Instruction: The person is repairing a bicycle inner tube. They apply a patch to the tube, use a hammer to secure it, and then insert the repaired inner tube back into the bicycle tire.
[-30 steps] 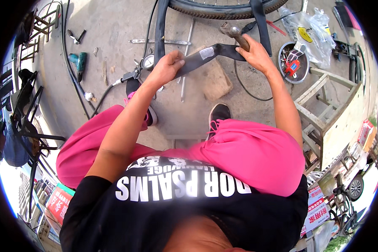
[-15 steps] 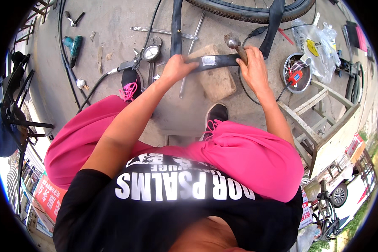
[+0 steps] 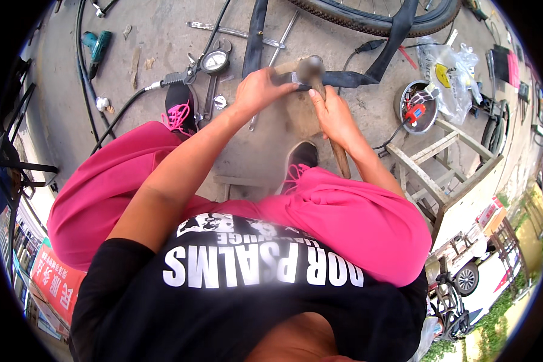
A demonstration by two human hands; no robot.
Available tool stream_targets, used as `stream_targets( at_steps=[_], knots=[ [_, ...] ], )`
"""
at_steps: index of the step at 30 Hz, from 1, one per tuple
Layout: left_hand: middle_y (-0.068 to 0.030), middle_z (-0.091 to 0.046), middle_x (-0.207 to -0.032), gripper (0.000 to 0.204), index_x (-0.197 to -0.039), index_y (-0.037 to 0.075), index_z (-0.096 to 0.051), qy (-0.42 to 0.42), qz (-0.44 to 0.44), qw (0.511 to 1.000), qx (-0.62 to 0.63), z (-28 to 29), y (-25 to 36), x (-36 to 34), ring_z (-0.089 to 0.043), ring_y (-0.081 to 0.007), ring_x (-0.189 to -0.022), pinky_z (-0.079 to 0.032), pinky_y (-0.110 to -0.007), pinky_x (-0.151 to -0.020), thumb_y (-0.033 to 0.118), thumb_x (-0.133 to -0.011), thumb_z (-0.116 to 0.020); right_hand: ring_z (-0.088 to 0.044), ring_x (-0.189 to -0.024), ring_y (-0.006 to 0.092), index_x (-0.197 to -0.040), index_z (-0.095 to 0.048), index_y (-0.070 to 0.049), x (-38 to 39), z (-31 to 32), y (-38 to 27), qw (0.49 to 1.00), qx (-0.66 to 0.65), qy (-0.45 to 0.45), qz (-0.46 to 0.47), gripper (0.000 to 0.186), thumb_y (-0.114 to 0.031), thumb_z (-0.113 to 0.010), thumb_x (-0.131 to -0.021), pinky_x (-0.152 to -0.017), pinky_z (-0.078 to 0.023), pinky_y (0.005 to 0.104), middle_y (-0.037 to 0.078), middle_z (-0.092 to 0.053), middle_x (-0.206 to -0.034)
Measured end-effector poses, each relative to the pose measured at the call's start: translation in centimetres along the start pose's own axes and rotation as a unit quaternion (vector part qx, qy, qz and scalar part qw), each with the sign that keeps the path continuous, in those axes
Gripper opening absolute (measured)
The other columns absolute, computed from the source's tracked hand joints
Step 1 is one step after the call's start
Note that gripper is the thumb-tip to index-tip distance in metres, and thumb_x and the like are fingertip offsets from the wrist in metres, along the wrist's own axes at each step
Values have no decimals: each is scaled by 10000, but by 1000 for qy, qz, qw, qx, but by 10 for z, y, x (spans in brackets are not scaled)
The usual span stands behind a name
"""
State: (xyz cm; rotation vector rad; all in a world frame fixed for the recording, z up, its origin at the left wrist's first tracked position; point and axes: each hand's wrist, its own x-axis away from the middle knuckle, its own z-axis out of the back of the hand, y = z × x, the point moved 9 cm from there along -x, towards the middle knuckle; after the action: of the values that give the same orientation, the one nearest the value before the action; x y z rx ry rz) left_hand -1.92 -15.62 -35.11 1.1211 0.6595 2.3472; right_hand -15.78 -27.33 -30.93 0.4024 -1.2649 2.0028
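In the head view, the left hand (image 3: 260, 93) was at the upper centre of the frame, pinching a black rubber tube (image 3: 356, 79), its thumb stretched along the near edge. The right hand (image 3: 335, 119), a little right of it, was closed around the wooden handle of a hammer (image 3: 318, 88). The hammer's rounded head overlapped the tube just beside a pale patch (image 3: 294, 77); whether it touched the rubber could not be told. The tube lay across the upper centre, above a wooden block (image 3: 303, 120), and both its ends rose toward the top edge, the right one passing in front of a bicycle wheel (image 3: 368, 22).

A round gauge (image 3: 215, 61) and a wrench (image 3: 209, 101) lay left of the left hand, a teal drill (image 3: 96, 53) at the upper left. At the upper right stood a metal bowl (image 3: 397, 104) near a clear plastic bag (image 3: 461, 75).
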Motion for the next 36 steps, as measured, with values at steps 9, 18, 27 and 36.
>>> stream_targets(
  at_steps=[9, 18, 27, 36],
  knots=[
    [-170, -679, -797, 546, -913, -19, -677, -19, 16, 1000, 3, -9, -8, -7, -672, -286, -792, -497, -392, -723, 465, -682, -781, -605, -835, 507, -1011, -494, 82, 1, 3, -2, 999, 41, 5, -30, 494, -408, -431, -990, -721, -480, 535, 337, -618, -836],
    [-192, -653, -748, 421, -868, -50, -662, -16, -29, 995, 98, -12, -22, -22, -635, -264, -711, -480, -392, -698, 368, -861, -624, -601, -854, 510, -1014, -510, 87, -2, 2, -8, 997, 70, 25, -27, 514, -419, -428, -988, -736, -477, 528, 334, -622, -844],
    [-164, -647, -706, 348, -817, -17, -682, -26, -10, 995, 96, -11, -16, -21, -629, -246, -685, -483, -379, -671, 330, -822, -662, -589, -915, 516, -1042, -501, 98, -9, -5, -29, 993, 118, -20, 1, 529, -421, -415, -989, -788, -468, 546, 368, -605, -926],
    [-181, -670, -753, 356, -849, -1, -702, -28, 11, 994, 107, -12, -21, -17, -662, -305, -742, -498, -400, -705, 347, -802, -649, -586, -913, 523, -1034, -508, 124, -4, -1, -37, 996, 85, -33, -16, 527, -394, -419, -993, -796, -470, 539, 380, -599, -928]
  ],
)
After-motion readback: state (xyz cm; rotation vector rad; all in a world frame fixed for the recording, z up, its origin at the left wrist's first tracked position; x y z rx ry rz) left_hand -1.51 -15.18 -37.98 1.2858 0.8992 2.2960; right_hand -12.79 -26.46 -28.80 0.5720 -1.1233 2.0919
